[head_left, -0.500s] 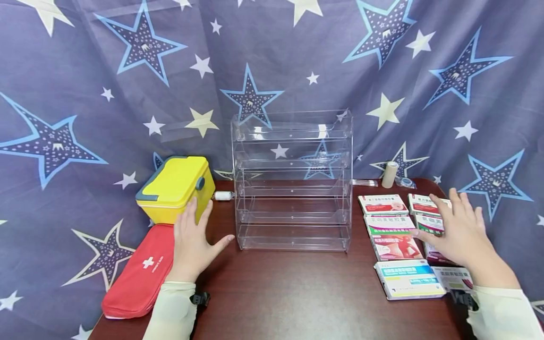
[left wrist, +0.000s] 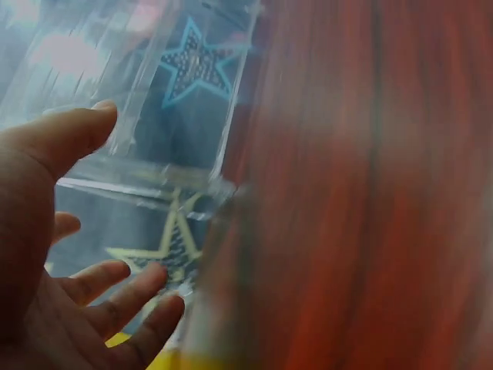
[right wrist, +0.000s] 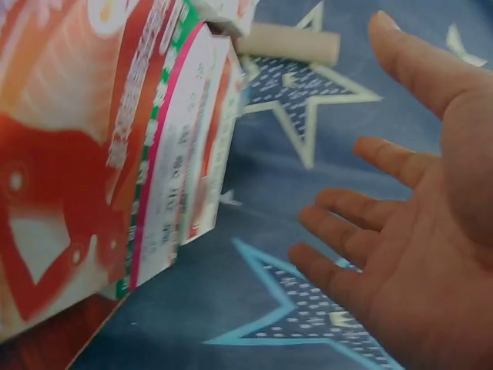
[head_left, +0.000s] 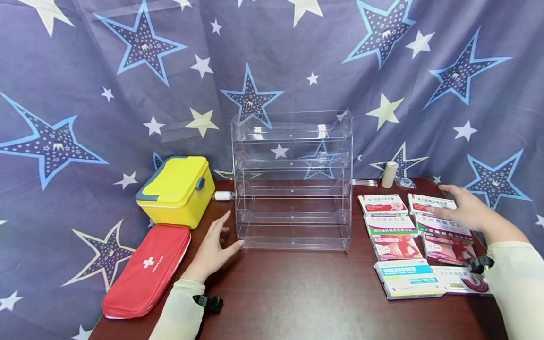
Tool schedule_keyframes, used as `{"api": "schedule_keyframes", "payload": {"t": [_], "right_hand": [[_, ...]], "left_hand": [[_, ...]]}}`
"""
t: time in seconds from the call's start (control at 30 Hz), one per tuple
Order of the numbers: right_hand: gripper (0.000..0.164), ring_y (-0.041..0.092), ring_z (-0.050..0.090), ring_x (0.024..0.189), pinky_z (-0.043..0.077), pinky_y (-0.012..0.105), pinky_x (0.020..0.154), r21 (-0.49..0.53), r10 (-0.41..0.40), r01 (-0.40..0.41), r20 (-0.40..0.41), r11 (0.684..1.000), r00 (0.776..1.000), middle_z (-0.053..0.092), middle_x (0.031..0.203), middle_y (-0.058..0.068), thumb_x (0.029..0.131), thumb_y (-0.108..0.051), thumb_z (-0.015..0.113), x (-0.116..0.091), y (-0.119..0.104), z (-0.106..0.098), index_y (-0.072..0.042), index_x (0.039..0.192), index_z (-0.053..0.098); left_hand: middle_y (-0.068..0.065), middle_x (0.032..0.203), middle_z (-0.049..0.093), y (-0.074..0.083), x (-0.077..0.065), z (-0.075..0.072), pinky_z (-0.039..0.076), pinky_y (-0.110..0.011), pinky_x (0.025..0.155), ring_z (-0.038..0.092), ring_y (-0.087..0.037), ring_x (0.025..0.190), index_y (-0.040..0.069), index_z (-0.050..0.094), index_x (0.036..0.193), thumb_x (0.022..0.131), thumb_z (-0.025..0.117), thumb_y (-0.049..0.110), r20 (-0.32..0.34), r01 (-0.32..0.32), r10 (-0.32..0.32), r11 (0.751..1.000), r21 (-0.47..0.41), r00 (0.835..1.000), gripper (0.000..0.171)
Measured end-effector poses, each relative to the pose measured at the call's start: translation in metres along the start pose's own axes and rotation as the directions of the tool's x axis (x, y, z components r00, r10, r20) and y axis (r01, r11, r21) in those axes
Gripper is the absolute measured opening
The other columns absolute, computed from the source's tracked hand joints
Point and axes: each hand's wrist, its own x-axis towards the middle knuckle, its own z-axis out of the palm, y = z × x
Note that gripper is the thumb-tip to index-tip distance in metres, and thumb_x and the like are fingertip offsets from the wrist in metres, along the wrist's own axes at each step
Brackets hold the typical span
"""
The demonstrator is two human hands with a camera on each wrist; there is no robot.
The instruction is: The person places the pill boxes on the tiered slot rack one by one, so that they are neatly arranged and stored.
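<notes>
A clear acrylic rack [head_left: 292, 191] with several tiers stands on the brown table. My left hand [head_left: 216, 255] is beside its lower left corner, fingers spread, with the thumb tip right at the rack's edge in the head view; nothing is in the palm. At the right, my right hand [head_left: 469, 212] reaches over the far-right medicine boxes, its fingers loosely extended. One of these is a white and red box [head_left: 432, 203], partly overlapped by the fingers. The right wrist view shows the same hand [right wrist: 385, 223] holding nothing, beside the edges of the boxes [right wrist: 166, 162].
At the left are a yellow lidded box [head_left: 176, 189] and a red first-aid pouch [head_left: 146, 271]. A small white bottle [head_left: 223, 195] lies by the rack. Two columns of medicine boxes [head_left: 408, 278] lie on the right, with a beige roll [head_left: 389, 174] behind them. A starry curtain [head_left: 297, 56] hangs behind.
My left hand has moved right and down, off the yellow box and pouch in view, to the rack's lower left corner. My right hand has shifted right, uncovering more of the right column of boxes.
</notes>
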Motion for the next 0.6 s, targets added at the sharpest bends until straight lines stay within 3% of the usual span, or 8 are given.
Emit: {"api": "schedule_keyframes", "payload": {"t": [0.13,0.23,0.37,0.6], "right_hand": [[0.088,0.067,0.042,0.128,0.040,0.074,0.100,0.134,-0.003,-0.002,0.040,0.991,0.999,0.035,0.145,0.049,0.102,-0.036,0.070,0.018,0.016,0.001,0.018,0.153,0.023],[0.083,0.064,0.046,0.129,0.050,0.063,0.096,0.213,0.028,-0.036,0.036,0.976,0.999,0.037,0.146,0.047,0.103,-0.034,0.068,0.029,0.026,0.004,0.017,0.153,0.026],[0.082,0.061,0.048,0.128,0.055,0.057,0.090,0.254,0.100,-0.106,0.034,0.962,0.994,0.036,0.148,0.046,0.105,-0.043,0.063,0.038,0.040,0.008,0.015,0.154,0.029],[0.076,0.060,0.045,0.127,0.041,0.071,0.097,0.234,0.154,-0.167,0.073,0.958,0.985,0.037,0.147,0.045,0.106,-0.041,0.059,0.046,0.056,0.011,0.013,0.154,0.033]], "left_hand": [[-0.018,0.151,0.051,-0.004,0.000,0.009,0.058,-0.042,0.085,0.065,-0.033,0.118,0.018,0.038,0.161,0.090,0.086,0.019,0.026,0.059,-0.056,0.982,-0.180,0.998,0.086],[-0.012,0.144,0.059,-0.008,-0.001,0.014,0.057,-0.033,0.082,0.067,-0.028,0.113,0.020,0.044,0.156,0.090,0.086,0.018,0.018,0.096,-0.094,0.968,-0.233,0.995,0.078],[-0.010,0.135,0.065,-0.013,-0.001,0.019,0.053,-0.033,0.084,0.067,-0.023,0.108,0.018,0.052,0.149,0.088,0.088,0.022,0.027,0.131,-0.128,0.966,-0.224,0.991,0.071],[-0.007,0.121,0.069,-0.016,-0.002,0.021,0.050,-0.040,0.087,0.066,-0.022,0.107,0.015,0.060,0.140,0.087,0.089,0.026,0.032,0.158,-0.155,0.970,-0.184,0.987,0.062]]}}
